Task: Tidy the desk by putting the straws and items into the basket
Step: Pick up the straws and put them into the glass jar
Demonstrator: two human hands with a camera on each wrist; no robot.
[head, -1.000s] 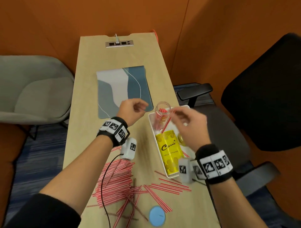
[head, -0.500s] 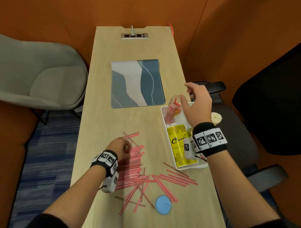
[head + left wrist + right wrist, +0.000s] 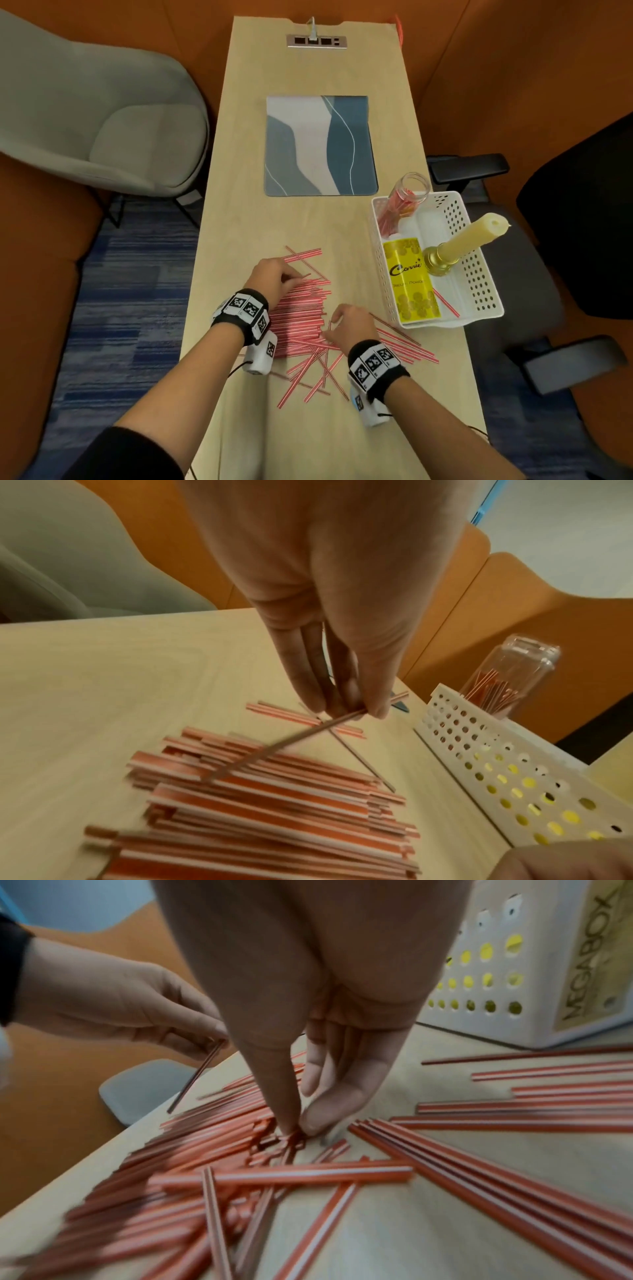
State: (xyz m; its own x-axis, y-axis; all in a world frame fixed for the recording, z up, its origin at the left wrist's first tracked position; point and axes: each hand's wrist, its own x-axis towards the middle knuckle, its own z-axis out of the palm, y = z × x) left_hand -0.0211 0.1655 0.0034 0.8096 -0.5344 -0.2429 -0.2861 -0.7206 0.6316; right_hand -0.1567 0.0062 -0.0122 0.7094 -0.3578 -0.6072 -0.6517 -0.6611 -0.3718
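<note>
- Gathering step underway: red-striped straws (image 3: 301, 315) lie heaped and scattered on the desk (image 3: 239, 205), on the near-left side of the basket (image 3: 479, 298).
- Right hand (image 3: 349, 325), nearest the viewer, pinches straw ends in the heap with thumb and forefinger.
- Left hand (image 3: 274, 277), just beyond, pinches a single straw (image 3: 284, 746) lifted at a slant.
- Basket, farther right, already holds a jar (image 3: 407, 195) of straws, yellow box (image 3: 411, 281), candle (image 3: 469, 240).
- Next, as I judge: carry the pinched straws to the jar mouth.

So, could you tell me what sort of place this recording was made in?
Most likely an office meeting booth: a narrow wooden desk with a built-in power socket strip, orange padded walls around it, and a grey lounge chair alongside.
</note>
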